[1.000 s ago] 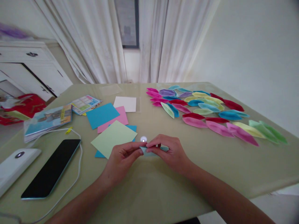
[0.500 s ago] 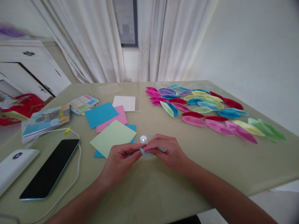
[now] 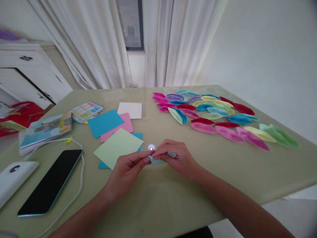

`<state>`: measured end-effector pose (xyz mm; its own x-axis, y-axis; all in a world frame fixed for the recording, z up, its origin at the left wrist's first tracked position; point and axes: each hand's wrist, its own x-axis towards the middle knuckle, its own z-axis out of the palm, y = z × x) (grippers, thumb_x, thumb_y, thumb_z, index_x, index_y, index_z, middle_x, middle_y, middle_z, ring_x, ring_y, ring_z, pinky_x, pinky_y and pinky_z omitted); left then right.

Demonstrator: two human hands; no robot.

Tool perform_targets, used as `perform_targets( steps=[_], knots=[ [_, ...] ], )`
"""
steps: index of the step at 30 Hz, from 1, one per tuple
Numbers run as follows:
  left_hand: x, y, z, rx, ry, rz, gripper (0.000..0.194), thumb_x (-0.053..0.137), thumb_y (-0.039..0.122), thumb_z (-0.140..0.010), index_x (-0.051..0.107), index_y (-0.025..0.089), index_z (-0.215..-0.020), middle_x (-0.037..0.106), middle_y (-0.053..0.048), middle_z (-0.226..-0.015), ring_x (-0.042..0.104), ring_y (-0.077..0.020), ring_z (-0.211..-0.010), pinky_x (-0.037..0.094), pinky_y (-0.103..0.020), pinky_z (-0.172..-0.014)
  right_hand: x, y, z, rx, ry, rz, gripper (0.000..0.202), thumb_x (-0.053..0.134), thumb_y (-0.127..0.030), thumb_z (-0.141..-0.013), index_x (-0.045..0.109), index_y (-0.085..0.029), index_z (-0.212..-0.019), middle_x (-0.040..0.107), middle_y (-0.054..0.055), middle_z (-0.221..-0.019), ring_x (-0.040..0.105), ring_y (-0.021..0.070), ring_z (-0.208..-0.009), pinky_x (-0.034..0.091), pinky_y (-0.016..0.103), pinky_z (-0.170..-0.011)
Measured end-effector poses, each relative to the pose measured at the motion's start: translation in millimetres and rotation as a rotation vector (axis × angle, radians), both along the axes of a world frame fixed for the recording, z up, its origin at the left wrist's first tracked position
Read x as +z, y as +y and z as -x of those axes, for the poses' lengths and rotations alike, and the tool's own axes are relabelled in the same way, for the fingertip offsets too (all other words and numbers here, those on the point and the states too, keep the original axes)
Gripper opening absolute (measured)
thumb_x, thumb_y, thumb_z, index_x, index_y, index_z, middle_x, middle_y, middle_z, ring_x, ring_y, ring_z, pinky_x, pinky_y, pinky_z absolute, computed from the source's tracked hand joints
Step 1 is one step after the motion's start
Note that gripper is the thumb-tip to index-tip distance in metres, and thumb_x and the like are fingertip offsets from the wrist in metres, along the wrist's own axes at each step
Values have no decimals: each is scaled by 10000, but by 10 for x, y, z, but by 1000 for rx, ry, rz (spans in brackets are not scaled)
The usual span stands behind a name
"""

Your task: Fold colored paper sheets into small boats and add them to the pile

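A small piece of light blue paper (image 3: 156,161) is pinched between my two hands over the middle of the table; my fingers cover most of it. My left hand (image 3: 130,166) closes thumb and forefinger on its left end. My right hand (image 3: 174,154) grips it from the other side, fingertips meeting those of the left. Just beyond the fingertips is a small round bright spot (image 3: 151,147). Left of my hands lies a light green paper sheet (image 3: 118,147), partly over blue and pink sheets (image 3: 127,122).
Several folded, leaf-shaped colored papers (image 3: 203,127) spread across the table's right side. At left are a black-screened phone (image 3: 52,181), a white device (image 3: 17,180), a white cable (image 3: 82,175) and booklets (image 3: 47,130). White paper (image 3: 130,110) lies farther back.
The camera view has shifted slightly, moving the scene a little to the left. Both hands keep their pinch on the light blue paper, with only slight finger movement.
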<state>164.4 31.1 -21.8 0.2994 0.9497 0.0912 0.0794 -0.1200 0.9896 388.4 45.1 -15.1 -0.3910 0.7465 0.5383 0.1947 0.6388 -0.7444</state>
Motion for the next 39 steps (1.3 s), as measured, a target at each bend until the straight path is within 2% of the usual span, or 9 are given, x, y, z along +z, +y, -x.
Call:
perform_targets(
  steps=[4,10,15,23,28,30,33,36,39],
  knots=[
    [-15,-17,7,19,41,-38,267,729,328,-948,834,248,-1180,840,-66,-1122,819,-229,-977,647,-290,-880,0,15,-5,7,1,2,116,715,-263,-1013,829,-239,-1015,781,55,-928,742,160,-839,595,269,-770],
    [-25,-70,22,76,223,-218,268,691,312,-966,830,280,-1193,847,-50,-1081,825,-219,-866,642,-278,-791,-1,4,-5,41,-12,-18,124,702,-245,-1020,825,-237,-1032,777,61,-953,748,154,-857,596,259,-790],
    [-26,-81,24,87,254,-250,256,694,308,-960,837,288,-1172,851,-40,-1058,828,-230,-878,645,-285,-785,-5,-25,-2,32,-43,-35,142,681,-261,-1034,821,-245,-1046,780,63,-969,751,161,-878,603,265,-807],
    [-36,-73,5,24,70,-85,308,763,358,-934,815,236,-1212,831,-88,-1167,813,-243,-1000,655,-326,-906,-27,-40,23,-25,-50,-76,119,703,-237,-1017,807,-252,-1074,789,57,-978,750,174,-898,601,282,-828],
    [-6,45,71,179,-16,-89,289,777,392,-929,804,197,-1141,837,-110,-1123,806,-234,-965,660,-318,-865,53,14,-39,-105,-110,-31,286,828,-371,-917,760,-219,-1149,779,80,-1023,726,223,-953,586,349,-879],
    [6,100,110,233,-87,-87,317,782,386,-932,765,201,-1189,833,-107,-1137,799,-219,-982,652,-304,-870,70,44,-71,-147,-100,34,243,809,-381,-933,757,-208,-1094,785,62,-985,728,206,-887,582,334,-840],
    [18,151,139,212,-129,-82,372,825,361,-894,737,203,-1219,828,-105,-1149,795,-213,-980,649,-292,-856,65,75,-102,-174,-58,84,130,784,-328,-954,769,-201,-977,785,32,-891,720,170,-773,565,291,-760],
    [20,172,139,149,-7,-101,328,875,366,-828,791,184,-1087,838,-97,-1038,796,-218,-860,651,-285,-760,50,85,-112,-179,-48,62,102,827,-283,-911,780,-196,-932,779,28,-863,720,166,-769,548,283,-751],
    [9,187,148,134,147,-157,238,837,374,-859,826,197,-1017,833,-68,-941,782,-212,-800,640,-291,-759,43,89,-114,-189,-29,81,130,854,-288,-887,788,-197,-954,790,29,-869,722,171,-770,542,287,-738]
  ],
)
